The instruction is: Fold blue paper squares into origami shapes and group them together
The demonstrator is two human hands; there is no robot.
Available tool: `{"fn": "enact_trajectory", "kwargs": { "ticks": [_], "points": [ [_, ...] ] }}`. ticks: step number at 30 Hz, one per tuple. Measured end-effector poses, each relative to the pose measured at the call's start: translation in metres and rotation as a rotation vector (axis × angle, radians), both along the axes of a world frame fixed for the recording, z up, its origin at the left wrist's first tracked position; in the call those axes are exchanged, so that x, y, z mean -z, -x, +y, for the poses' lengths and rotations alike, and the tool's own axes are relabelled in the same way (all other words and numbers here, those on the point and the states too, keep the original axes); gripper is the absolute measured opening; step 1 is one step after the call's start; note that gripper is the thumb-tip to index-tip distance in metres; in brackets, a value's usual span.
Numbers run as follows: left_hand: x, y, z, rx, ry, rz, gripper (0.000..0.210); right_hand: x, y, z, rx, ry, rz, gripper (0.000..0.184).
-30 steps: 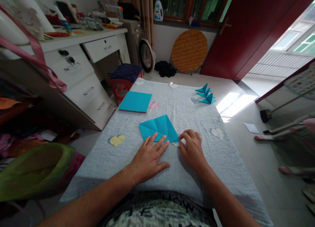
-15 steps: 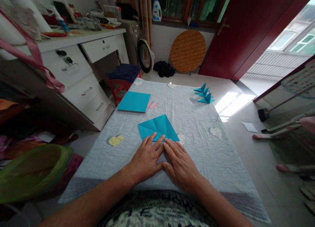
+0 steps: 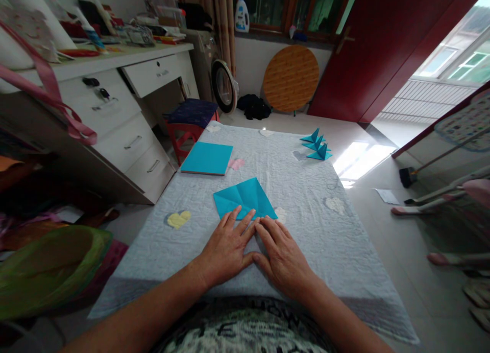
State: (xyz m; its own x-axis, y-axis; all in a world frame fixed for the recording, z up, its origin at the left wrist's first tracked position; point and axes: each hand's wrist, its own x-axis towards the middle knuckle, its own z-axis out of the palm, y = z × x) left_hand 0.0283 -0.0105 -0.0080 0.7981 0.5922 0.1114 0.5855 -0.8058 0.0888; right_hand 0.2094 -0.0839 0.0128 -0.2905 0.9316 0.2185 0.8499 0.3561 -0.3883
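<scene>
A creased blue sheet of origami paper (image 3: 247, 193) lies on the cloth-covered table, its near edge folded or straight under my fingertips. My left hand (image 3: 228, 245) rests on that near edge with fingers stretched out and spread. Beside it, my right hand (image 3: 281, 253) lies flat, fingertips on the same edge towards the right corner; the two thumbs touch. Farther off to the left sits a square stack of blue paper (image 3: 207, 158). Several folded blue paper pieces (image 3: 317, 144) with upright points stand in a row at the far right of the table.
The quilted grey tablecloth (image 3: 306, 199) has heart patches. A red stool (image 3: 190, 120) stands past the far left corner, beside a white desk (image 3: 132, 133). A green-lined bin (image 3: 57, 271) is on the floor at left. A round wooden tabletop (image 3: 291, 78) leans on the back wall.
My right fingertips have drawn slightly back along the near edge of the paper. My left hand stays almost where it was; the view has shifted a little.
</scene>
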Motion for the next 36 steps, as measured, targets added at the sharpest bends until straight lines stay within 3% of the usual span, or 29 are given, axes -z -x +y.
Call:
{"fn": "enact_trajectory", "kwargs": {
  "ticks": [16,26,33,36],
  "points": [
    [-0.001,0.000,0.000,0.007,0.009,0.006,0.077,0.006,-0.005,0.001,0.023,0.016,-0.044,0.063],
    [-0.005,-0.001,-0.001,-0.009,0.004,-0.005,0.072,0.006,-0.022,0.002,0.047,0.036,0.000,0.050],
    [-0.004,0.001,0.000,-0.010,0.027,0.004,0.072,0.001,-0.056,0.019,0.208,0.086,0.251,0.037],
    [-0.004,0.000,0.000,-0.018,0.030,0.006,0.072,-0.002,-0.064,0.031,0.201,0.095,0.273,0.025]
  ]
}}
